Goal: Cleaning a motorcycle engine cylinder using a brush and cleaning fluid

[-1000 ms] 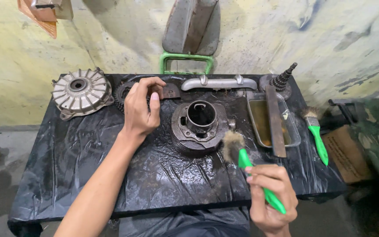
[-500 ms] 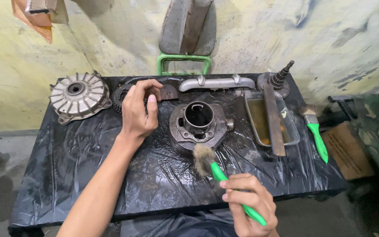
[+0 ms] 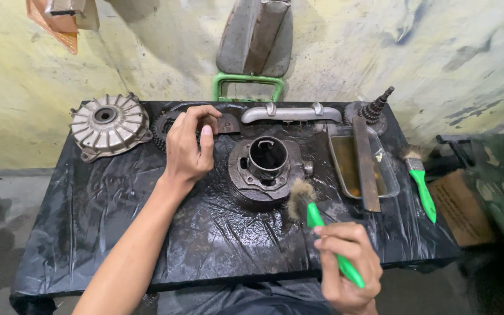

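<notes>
Your right hand point(image 3: 345, 265) sits at about 5 o'clock on the table point(image 3: 88, 233), fingers wrapped tight around the green handle of a brush point(image 3: 313, 213). The bristles point up toward 11 and sit just beside the lower right edge of the cylinder point(image 3: 263, 169), looks like touching or nearly so, can't quite tell. The cylinder is dead centre on the black plastic sheet.

Your left hand point(image 3: 189, 146) is up around 11 o'clock from the cylinder, fingers curled down loosely onto a dark sprocket point(image 3: 161, 125) and a small metal plate point(image 3: 227, 123); can't tell if it's really gripping anything.

A finned hub point(image 3: 107, 123) sits at far 10, a tray point(image 3: 336, 153) with a file point(image 3: 366, 163) at 3, and a second brush point(image 3: 420, 184) past it.
</notes>
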